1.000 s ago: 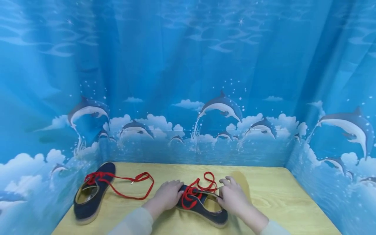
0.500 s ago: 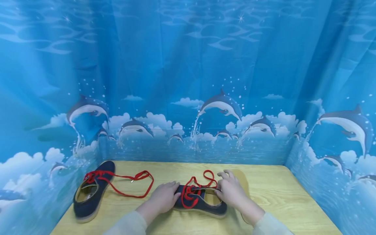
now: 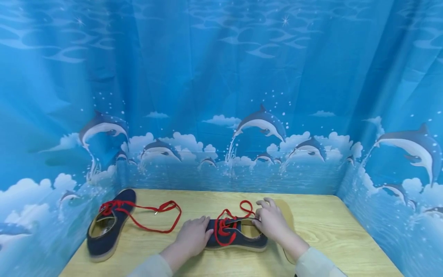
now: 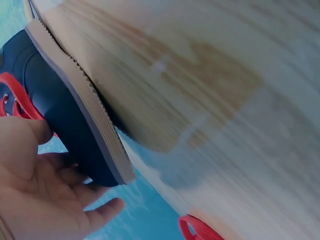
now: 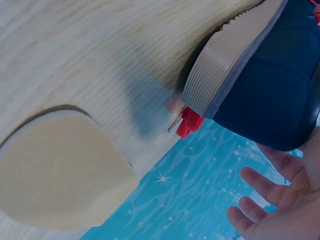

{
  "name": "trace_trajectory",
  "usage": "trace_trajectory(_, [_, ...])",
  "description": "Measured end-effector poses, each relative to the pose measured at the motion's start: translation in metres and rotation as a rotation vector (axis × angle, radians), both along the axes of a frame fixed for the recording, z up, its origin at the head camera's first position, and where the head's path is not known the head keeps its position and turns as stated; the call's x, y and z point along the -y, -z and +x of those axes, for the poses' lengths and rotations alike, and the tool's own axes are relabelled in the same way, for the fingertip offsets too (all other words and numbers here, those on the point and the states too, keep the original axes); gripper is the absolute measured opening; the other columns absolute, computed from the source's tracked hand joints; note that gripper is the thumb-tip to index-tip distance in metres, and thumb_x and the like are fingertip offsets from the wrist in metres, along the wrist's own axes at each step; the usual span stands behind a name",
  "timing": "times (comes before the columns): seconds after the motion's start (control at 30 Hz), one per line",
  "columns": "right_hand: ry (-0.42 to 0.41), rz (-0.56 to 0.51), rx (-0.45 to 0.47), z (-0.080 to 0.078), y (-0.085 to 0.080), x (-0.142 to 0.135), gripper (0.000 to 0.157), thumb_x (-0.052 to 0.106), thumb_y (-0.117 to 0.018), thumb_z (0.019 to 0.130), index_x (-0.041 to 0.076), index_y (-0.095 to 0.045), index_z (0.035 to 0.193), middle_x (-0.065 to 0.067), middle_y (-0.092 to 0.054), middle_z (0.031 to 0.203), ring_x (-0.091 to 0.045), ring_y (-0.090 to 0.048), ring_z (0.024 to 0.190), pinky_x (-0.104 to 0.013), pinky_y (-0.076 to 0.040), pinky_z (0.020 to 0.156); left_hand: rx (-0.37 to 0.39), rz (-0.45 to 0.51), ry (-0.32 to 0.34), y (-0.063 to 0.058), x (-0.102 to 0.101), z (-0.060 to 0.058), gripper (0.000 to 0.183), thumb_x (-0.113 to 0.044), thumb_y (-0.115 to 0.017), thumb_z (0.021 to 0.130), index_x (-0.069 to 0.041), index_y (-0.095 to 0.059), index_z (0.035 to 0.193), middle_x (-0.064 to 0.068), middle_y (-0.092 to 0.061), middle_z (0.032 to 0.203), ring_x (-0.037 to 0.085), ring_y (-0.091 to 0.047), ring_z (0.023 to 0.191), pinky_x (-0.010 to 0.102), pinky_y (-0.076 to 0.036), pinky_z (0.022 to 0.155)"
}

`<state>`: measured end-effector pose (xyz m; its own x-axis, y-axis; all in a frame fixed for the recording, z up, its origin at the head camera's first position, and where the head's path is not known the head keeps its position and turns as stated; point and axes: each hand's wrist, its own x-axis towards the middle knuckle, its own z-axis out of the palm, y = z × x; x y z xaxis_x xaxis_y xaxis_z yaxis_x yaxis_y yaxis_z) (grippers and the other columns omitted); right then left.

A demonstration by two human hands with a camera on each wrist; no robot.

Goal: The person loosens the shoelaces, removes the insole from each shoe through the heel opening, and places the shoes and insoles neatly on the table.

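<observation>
A navy shoe [image 3: 242,241] with red laces [image 3: 225,227] lies sideways at the front middle, toe to the left and heel to the right. My left hand [image 3: 194,236] grips its toe; the left wrist view has the thumb on top of the toe [image 4: 65,110] and the fingers curled at its far side. With thumb and index finger my right hand [image 3: 271,219] pinches the rim of the opening by the heel, other fingers spread. The heel [image 5: 270,90] fills the upper right of the right wrist view. Beside that hand lies a tan insole [image 3: 288,213], partly hidden by the forearm.
Another navy shoe [image 3: 100,248] stands at the table's left edge, its long red lace [image 3: 155,231] trailing right. The pale wooden table [image 3: 332,231] meets a blue dolphin-print curtain [image 3: 221,96] at the back and both sides.
The shoe has swung round: its heel has moved back, so it lies nearly level across the view. My left hand has shifted a little left with the toe; both hands keep their hold.
</observation>
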<state>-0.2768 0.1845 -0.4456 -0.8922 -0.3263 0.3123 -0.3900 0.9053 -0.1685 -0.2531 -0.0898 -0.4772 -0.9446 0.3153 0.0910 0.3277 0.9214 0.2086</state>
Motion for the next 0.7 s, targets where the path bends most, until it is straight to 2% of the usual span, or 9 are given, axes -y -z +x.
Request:
trace_trajectory(0.17, [0.026,-0.013,0.031,0.006,0.001,-0.005,0.031,0.028,-0.084,0.081,0.024,-0.062,0.06,-0.017,-0.062,0.13,-0.046,-0.043,0.131,-0.065,-0.037,0.105,0.096,0.09,0.108,0.002,0.013,0.002,0.056,-0.04,-0.057,0.101,-0.004,-0.053,0.144,0.016,-0.054,0.145,0.037,-0.048,0.135,0.06,-0.036,0.11])
trace_trajectory(0.3, [0.038,-0.014,0.036,0.008,0.003,-0.008,0.033,0.028,-0.083,0.082,0.024,-0.06,0.059,-0.017,-0.062,0.131,-0.045,-0.043,0.132,-0.065,-0.037,0.106,0.163,0.117,0.177,-0.001,0.023,0.002,0.065,-0.045,-0.06,0.099,-0.005,-0.048,0.149,0.016,-0.047,0.151,0.037,-0.042,0.14,0.061,-0.032,0.113])
trace_trajectory(0.5, [0.019,-0.025,0.005,0.005,0.004,-0.005,0.033,0.024,-0.083,0.082,0.023,-0.06,0.059,-0.017,-0.062,0.131,-0.045,-0.042,0.133,-0.066,-0.038,0.105,0.136,0.114,0.205,-0.005,0.028,0.002,0.068,-0.045,-0.062,0.097,-0.004,-0.047,0.149,0.016,-0.046,0.151,0.037,-0.042,0.14,0.061,-0.03,0.114])
trace_trajectory(0.7, [0.004,-0.027,-0.012,0.003,0.003,-0.002,0.032,0.023,-0.083,0.082,0.022,-0.061,0.059,-0.017,-0.062,0.13,-0.045,-0.043,0.131,-0.066,-0.038,0.105,0.12,0.12,0.201,-0.008,0.031,0.003,0.067,-0.044,-0.064,0.096,-0.003,-0.049,0.147,0.017,-0.049,0.149,0.038,-0.044,0.138,0.061,-0.032,0.113])
